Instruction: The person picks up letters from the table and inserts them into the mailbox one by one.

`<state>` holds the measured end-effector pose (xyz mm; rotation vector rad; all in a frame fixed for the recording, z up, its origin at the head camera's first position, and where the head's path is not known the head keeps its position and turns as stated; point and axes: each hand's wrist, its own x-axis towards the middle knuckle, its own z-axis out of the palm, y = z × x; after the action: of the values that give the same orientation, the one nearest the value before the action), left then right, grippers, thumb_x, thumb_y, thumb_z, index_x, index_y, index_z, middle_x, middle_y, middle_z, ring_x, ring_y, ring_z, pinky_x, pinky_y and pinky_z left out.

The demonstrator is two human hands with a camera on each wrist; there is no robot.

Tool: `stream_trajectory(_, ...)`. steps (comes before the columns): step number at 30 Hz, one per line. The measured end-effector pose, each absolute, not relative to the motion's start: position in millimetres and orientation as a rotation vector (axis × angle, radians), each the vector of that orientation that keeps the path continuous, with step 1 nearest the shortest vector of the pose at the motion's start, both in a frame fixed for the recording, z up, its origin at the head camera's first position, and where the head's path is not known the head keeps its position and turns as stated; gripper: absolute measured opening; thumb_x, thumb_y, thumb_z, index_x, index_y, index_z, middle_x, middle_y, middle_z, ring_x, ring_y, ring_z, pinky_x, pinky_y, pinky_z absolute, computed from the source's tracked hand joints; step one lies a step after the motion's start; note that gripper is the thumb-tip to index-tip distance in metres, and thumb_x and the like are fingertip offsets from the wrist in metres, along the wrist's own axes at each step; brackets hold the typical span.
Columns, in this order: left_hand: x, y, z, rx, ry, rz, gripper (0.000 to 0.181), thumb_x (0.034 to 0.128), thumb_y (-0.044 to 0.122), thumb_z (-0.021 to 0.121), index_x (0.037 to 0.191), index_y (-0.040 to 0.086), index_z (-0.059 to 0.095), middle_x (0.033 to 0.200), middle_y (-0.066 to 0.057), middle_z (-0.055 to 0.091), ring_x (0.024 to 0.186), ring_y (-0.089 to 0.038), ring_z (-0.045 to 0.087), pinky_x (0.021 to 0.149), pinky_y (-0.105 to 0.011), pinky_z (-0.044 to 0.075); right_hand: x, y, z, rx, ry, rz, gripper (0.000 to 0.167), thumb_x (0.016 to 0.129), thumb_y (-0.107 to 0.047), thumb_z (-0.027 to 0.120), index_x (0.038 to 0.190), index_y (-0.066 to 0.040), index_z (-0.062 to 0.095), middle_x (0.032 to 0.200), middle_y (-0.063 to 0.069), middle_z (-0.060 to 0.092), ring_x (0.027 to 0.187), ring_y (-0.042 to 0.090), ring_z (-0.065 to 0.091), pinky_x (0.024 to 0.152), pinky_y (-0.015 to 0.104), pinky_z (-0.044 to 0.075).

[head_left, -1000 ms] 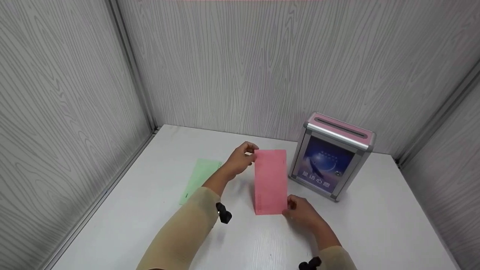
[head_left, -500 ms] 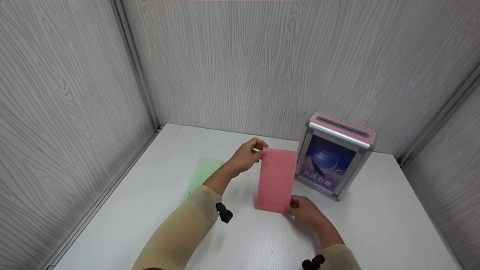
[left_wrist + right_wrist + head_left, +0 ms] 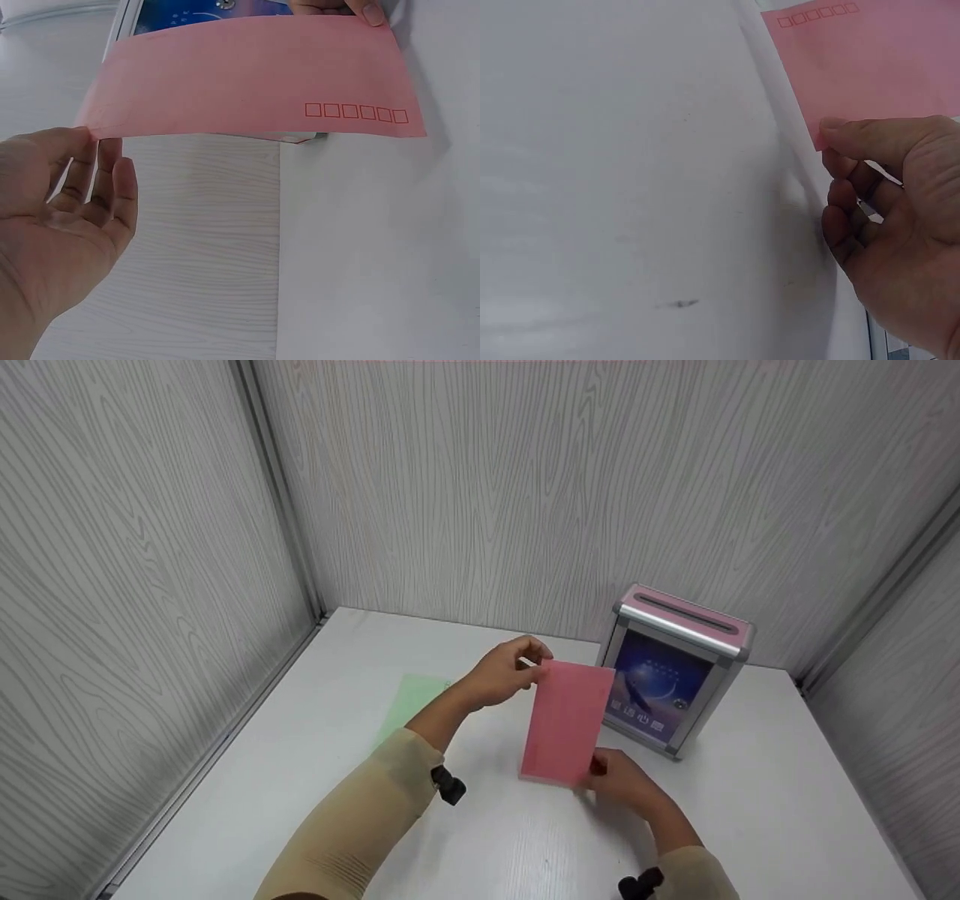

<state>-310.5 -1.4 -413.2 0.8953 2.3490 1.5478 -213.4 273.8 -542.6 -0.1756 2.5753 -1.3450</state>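
A pink envelope (image 3: 567,724) is held up, tilted, in front of the box at the table's middle. The left hand (image 3: 504,673) pinches its upper left corner between thumb and fingers; in the left wrist view that hand (image 3: 67,202) is at the envelope's near left corner. The right hand (image 3: 622,784) pinches the lower right corner, and in the right wrist view its thumb lies on the pink paper (image 3: 870,60). Small printed squares run along one end of the envelope (image 3: 247,82).
A box (image 3: 660,690) with a pink slotted top, metal edges and a blue picture front stands at the right rear of the white table (image 3: 780,802). A green envelope (image 3: 411,701) lies flat at the left, partly behind the left forearm. Grey wood-grain panels surround the table.
Both hands have moved to the right with the pink envelope, which has tilted so its top leans right and now overlaps the box's left edge. Box and green envelope remain in place.
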Motion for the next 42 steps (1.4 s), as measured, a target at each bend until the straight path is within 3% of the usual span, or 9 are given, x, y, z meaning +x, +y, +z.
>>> stream_trajectory(7,-300,4,-401,0.929,2.319,1.529,0.023,0.1113,0.019,0.064,0.133,0.014,0.065,0.131,-0.009,0.069,0.107,-0.016,0.072,0.090,-0.036,0.065,-210,283,-520,-0.212,2.568,-1.329,0.025,0.104,-0.019,0.074,0.127,-0.008,0.072,0.111,0.008,0.072,0.096,0.018,0.058,0.082,0.031,0.051)
stream_trajectory(14,-295,8,-398,0.939,2.271,1.529,0.024,0.1110,0.019,0.064,0.135,0.013,0.064,0.129,-0.010,0.068,0.107,-0.018,0.073,0.088,-0.035,0.067,-205,293,-478,-0.197,2.628,-1.347,0.030,0.108,-0.029,0.069,0.132,-0.010,0.069,0.117,0.008,0.072,0.104,0.020,0.062,0.089,0.037,0.057)
stream_trajectory(26,-287,16,-394,0.970,2.224,1.531,0.023,0.1092,0.017,0.067,0.132,0.012,0.066,0.125,-0.010,0.069,0.103,-0.018,0.074,0.090,-0.044,0.068,-187,301,-411,-0.167,2.679,-1.569,0.029,0.111,-0.027,0.064,0.127,-0.003,0.062,0.108,0.015,0.063,0.087,0.023,0.059,0.073,0.028,0.055)
stream_trajectory(38,-279,30,-380,1.086,2.223,1.496,0.032,0.1113,0.020,0.063,0.140,0.008,0.057,0.130,-0.013,0.068,0.109,-0.019,0.072,0.089,-0.035,0.067,-173,306,-389,-0.164,2.863,-1.526,0.030,0.113,-0.031,0.061,0.124,-0.004,0.063,0.111,0.018,0.067,0.087,0.024,0.071,0.078,0.030,0.065)
stream_trajectory(42,-278,33,-377,1.081,2.221,1.505,0.028,0.1114,0.022,0.063,0.136,0.009,0.059,0.130,-0.013,0.067,0.109,-0.019,0.072,0.088,-0.034,0.067,-171,305,-383,-0.184,2.929,-1.487,0.027,0.114,-0.028,0.060,0.125,-0.003,0.063,0.110,0.019,0.069,0.089,0.025,0.071,0.077,0.026,0.064)
